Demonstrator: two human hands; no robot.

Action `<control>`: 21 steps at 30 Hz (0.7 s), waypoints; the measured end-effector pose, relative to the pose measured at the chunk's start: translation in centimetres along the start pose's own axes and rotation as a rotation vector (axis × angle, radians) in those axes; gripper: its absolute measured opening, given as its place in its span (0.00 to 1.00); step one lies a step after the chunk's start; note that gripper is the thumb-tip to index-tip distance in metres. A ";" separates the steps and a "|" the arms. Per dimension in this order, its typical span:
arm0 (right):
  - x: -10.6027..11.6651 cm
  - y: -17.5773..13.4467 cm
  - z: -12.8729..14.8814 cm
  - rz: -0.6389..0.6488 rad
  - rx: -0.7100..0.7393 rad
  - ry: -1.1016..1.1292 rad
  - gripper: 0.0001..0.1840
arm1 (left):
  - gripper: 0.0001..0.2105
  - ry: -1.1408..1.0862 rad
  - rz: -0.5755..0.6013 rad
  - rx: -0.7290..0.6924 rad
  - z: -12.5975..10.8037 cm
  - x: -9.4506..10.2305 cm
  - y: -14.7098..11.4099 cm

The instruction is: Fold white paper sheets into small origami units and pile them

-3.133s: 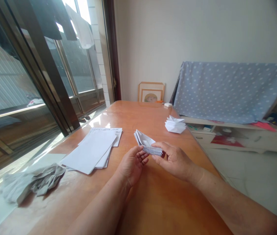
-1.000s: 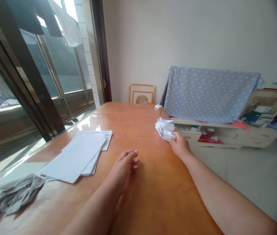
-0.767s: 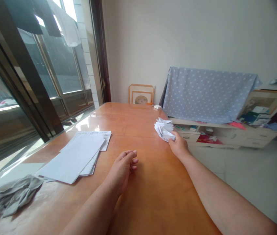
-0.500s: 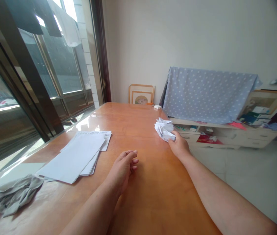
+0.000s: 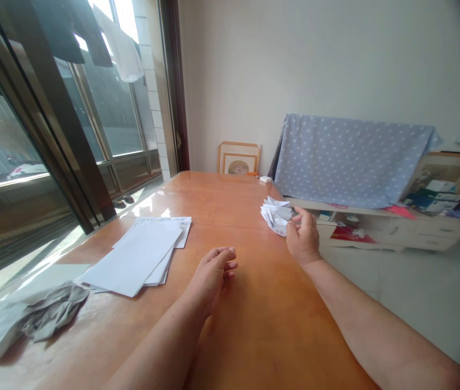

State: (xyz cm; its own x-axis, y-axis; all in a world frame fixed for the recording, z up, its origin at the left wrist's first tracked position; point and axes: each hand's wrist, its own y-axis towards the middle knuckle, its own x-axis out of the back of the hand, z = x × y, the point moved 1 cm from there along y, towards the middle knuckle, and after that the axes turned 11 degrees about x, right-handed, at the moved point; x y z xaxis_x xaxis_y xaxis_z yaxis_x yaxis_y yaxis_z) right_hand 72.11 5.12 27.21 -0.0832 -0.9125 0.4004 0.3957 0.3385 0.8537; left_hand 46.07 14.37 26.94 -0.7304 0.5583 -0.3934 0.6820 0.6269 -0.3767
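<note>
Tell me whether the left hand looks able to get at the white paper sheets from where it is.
Probably yes: the left hand looks free, and the white paper sheets lie on the table to its left, with nothing standing between.

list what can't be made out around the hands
All in the head view:
Paper sheets: writing too small to read.
Left hand: palm hidden by its back and thumb.
Folded papers: right edge partly behind the right hand; contact unclear.
Table: near end cut off by the bottom edge.
</note>
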 end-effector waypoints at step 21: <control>-1.0 -2.6 -3.3 0.239 -0.849 0.416 0.13 | 0.16 0.285 -0.065 -0.057 -0.3 0.1 -1.1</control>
State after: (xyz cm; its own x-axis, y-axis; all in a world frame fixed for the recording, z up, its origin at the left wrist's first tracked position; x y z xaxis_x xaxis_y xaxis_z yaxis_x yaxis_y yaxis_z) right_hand 74.18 4.43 23.49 0.3498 -0.9047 0.2430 0.9012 0.3958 0.1765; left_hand 45.19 13.87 27.55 -0.7591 0.6406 -0.1158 0.6359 0.6917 -0.3423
